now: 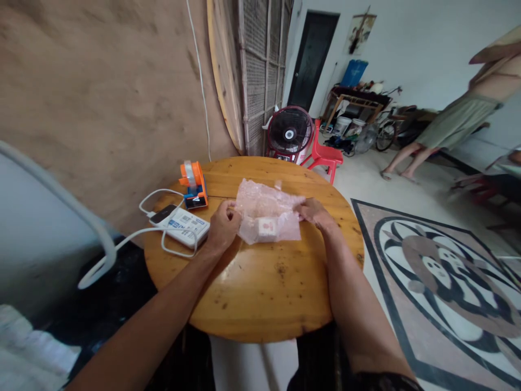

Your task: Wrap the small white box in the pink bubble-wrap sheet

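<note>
One wooden table (260,288) — two hands (223,225) (316,213) pinching one plastic sheet (262,200), one box (267,228) touching it.

We see a crumpled sheet of translucent pink wrap (260,200) spread on the round wooden counter (252,293), its surface creased and its right edge blurred. Toward the near side of the wrap, right of its left edge, we find a small pale box (267,229) with a reddish mark on its upper face. Whether a layer of wrap also covers the box, we cannot tell.
</note>
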Tool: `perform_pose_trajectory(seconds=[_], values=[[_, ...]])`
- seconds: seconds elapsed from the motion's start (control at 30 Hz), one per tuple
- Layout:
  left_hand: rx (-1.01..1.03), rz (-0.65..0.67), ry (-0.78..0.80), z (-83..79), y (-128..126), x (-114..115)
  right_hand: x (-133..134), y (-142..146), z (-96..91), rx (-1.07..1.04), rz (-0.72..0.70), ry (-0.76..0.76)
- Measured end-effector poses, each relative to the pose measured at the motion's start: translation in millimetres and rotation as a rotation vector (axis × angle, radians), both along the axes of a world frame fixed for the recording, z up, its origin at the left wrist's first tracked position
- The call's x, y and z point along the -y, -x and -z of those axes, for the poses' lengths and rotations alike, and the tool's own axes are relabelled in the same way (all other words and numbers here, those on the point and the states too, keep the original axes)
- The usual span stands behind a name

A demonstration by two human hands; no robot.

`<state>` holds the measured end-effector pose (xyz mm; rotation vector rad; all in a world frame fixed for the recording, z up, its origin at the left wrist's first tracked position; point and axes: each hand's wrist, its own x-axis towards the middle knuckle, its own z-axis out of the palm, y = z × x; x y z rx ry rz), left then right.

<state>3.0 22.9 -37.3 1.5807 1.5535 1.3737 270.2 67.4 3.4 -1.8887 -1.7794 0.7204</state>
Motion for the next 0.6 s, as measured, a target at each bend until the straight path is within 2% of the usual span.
perform_pose_trajectory(seconds=[0.17, 0.27, 0.37, 0.6], values=[[-0.047, -0.043, -0.098, -3.7, -3.4, 3.0, 1.1, -0.8, -5.3, 0.114, 0.013, 0.075], [-0.076, -0.098, -0.128, -8.2, -3.8, 5.9, 1.2, 0.1, -5.7, 0.122, 0.012, 0.088], [-0.104, -0.083, -0.12, -12.2, -3.0, 8.9, 2.3, -0.2, -6.2, 0.088, -0.009, 0.1], [-0.094, -0.04, -0.057, -15.6, 0.4, 11.9, 8.5, -4.5, -10.3, -0.281, -0.134, 0.115]])
